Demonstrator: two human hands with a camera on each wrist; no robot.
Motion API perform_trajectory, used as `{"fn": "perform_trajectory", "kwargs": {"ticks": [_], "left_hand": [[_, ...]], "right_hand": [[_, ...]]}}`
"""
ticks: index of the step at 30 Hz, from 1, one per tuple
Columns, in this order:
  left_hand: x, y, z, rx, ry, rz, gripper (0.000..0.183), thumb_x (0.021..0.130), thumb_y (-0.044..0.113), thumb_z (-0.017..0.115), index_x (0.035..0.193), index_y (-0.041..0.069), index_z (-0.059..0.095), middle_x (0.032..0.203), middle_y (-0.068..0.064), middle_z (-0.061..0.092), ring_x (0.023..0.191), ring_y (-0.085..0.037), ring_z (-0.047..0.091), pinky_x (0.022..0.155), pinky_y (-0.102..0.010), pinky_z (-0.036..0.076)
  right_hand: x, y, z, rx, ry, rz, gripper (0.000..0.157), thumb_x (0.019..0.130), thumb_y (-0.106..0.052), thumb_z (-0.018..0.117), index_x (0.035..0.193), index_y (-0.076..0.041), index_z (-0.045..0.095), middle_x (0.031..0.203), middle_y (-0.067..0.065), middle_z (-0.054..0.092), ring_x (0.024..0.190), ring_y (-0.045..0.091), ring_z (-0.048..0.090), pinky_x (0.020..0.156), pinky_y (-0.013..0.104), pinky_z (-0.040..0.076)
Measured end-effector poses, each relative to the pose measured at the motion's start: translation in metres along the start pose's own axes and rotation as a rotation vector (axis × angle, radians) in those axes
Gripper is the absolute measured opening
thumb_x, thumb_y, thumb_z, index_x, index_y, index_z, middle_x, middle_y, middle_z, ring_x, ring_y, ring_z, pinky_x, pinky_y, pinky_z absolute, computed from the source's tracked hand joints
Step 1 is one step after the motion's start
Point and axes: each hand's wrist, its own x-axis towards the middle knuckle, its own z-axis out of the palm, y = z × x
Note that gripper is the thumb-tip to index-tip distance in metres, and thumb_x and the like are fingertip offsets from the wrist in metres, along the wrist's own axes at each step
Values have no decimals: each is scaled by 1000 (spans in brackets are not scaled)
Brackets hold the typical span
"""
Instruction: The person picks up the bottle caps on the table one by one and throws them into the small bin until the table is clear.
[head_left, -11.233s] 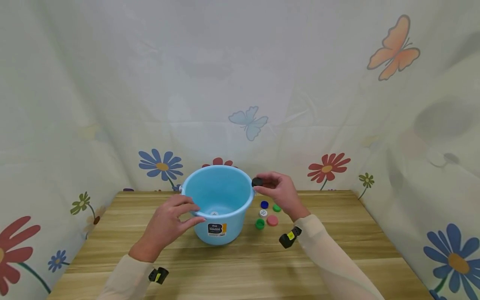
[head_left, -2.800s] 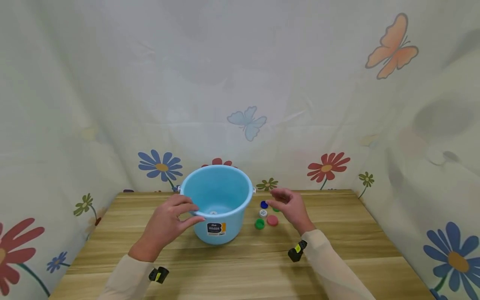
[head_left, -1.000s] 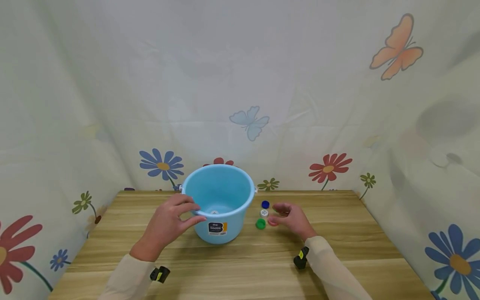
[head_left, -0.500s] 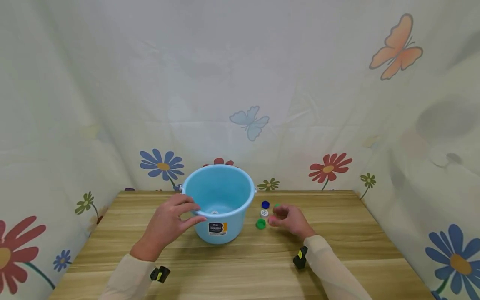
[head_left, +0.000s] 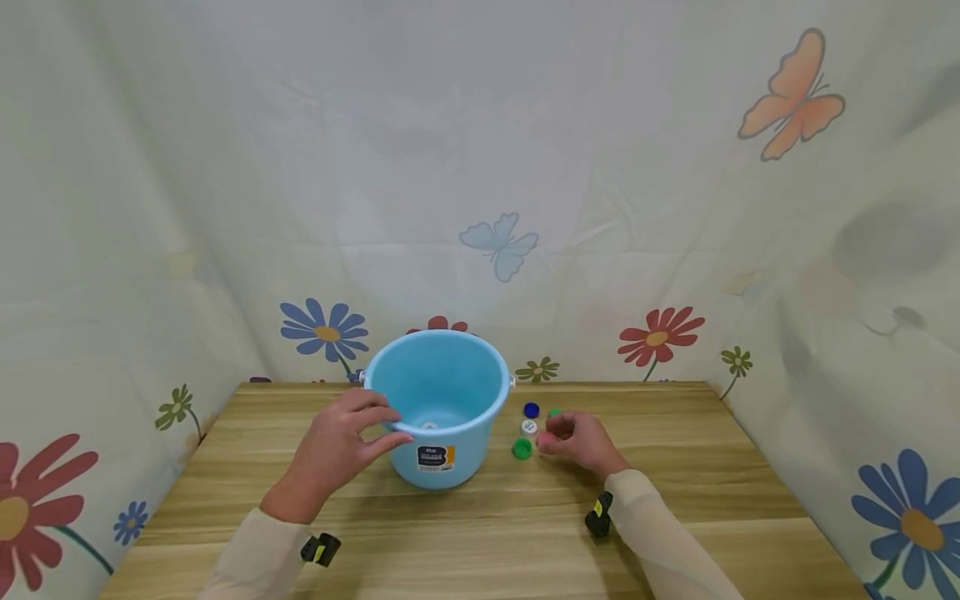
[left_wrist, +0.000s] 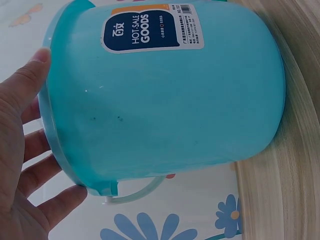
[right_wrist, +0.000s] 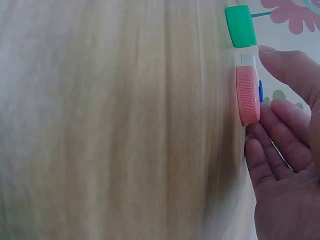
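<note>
Left hand (head_left: 330, 446): the bucket's near rim is being pinched left of centre; a light, steady hold is being called for.
Bucket (head_left: 471, 450): it is being held upright on the table (head_left: 450, 542), lower centre.
Right hand (head_left: 585, 440): it is being held right of centre, thumb and fingers parted, nothing being gripped.
Nearer green cap (head_left: 521, 448): it is lying on the thumb's side; nudging is best being avoided.
Pink cap (right_wrist: 248, 95): it is resting flat beside those fingers, contact not being clearly shown; its ribbed edge is best being pinched from both sides.
White cap (head_left: 528, 427), blue cap (head_left: 531, 410): both are lying beyond, upper left.
</note>
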Motion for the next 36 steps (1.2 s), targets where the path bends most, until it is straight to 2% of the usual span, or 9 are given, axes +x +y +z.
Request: {"fn": "perform_trajectory", "kwargs": {"ticks": [8,21,29,36], "left_hand": [[0,0,1,2,-4,-4,34,69,34,94,91,13,81,94,-2,70,90,-19,67,73,-39,66],[-1,-2,2,-5,0,-6,34,68,34,94,91,13,81,94,-1,70,90,-19,67,72,-38,66],[-2,-2,2,-5,-2,-11,35,68,36,94,92,14,81,94,-1,70,90,-18,67,73,-38,66],[-1,-3,3,-14,8,0,34,67,33,95,91,13,81,94,-1,70,89,-18,67,72,-38,66]], "right_hand": [[-1,0,0,-7,-9,-2,42,79,-17,89,115,-5,73,108,4,74,94,17,67,85,34,60],[3,3,6,-84,9,6,44,76,-13,91,115,-10,73,114,3,74,104,16,66,95,40,58],[2,2,6,-90,9,-4,45,75,-14,92,115,-9,73,115,4,74,107,18,67,97,41,57],[1,2,5,-80,21,20,45,75,-13,92,115,-11,74,116,2,74,109,17,67,99,41,57]]}}
